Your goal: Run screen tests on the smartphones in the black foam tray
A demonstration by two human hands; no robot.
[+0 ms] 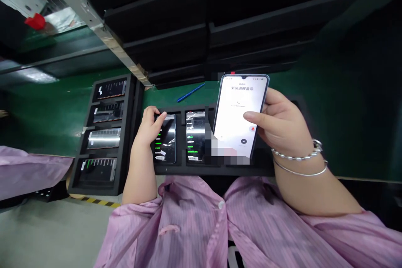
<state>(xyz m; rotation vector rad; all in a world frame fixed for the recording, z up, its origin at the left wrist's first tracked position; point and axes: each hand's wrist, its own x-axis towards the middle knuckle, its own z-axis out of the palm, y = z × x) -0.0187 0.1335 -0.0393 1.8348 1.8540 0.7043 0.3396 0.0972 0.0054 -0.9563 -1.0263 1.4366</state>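
Note:
My right hand grips a smartphone with a lit white screen, held upright above a black foam tray; the thumb lies across the screen. My left hand rests with curled fingers on the top of a phone lying in the tray's left slot. A second phone with green text on its screen lies in the slot beside it. Two bracelets circle my right wrist.
Another black foam tray with several phones stands to the left on the green bench. A blue pen lies behind the trays. Stacked black trays rise at the back. A pink sleeve shows at the left edge.

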